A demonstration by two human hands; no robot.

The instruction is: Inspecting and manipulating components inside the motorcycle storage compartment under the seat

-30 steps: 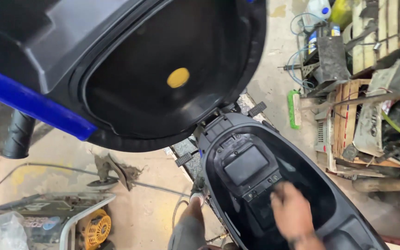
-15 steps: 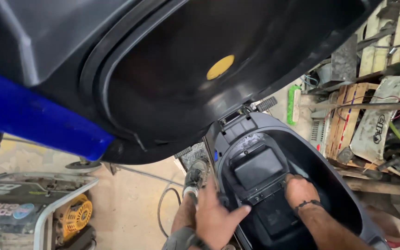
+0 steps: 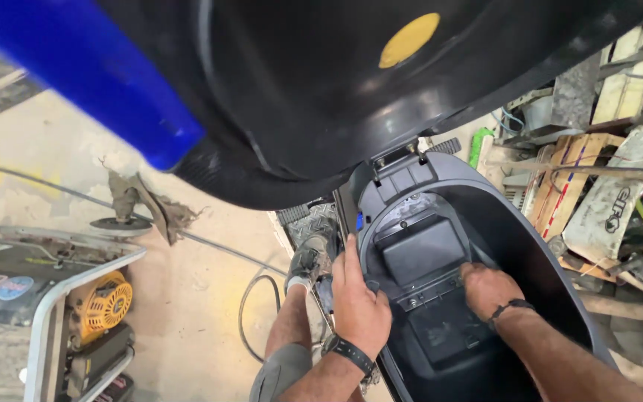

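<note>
**Both hands down in the scooter's under-seat bucket**

While the big black plastic underside of the raised seat [image 3: 299, 97] fills the whole top of the view, with a round yellow sticker [image 3: 409, 39] on it and a glossy blue body panel [image 3: 91, 74] running off to the far left, the action is lower down. Right under the seat hinge sits the black plastic storage tub [image 3: 552, 275] of the scooter, open and deep.

Left hand [image 3: 357, 301] lies flat on the tub's left rim, fingers together and pointing away, palm down, not wrapped around anything. It's got a dark watch on the wrist. Right hand [image 3: 489, 289] is inside the tub, fingers curled down at the near right corner of the dark rectangular cover panel [image 3: 422, 253] in the floor of the tub. Can't tell if it's actually pinching something there or just pressing, since the fingertips are hidden. Black band on that wrist.

Left of the scooter there's dusty concrete floor [image 3: 187, 298], a small yellow engine unit in a grey metal frame [image 3: 102, 301] at near left, and a black cable [image 3: 251, 298] looping on the ground. Far right is a pile of wooden pallets and scrap [image 3: 567, 186].
</note>
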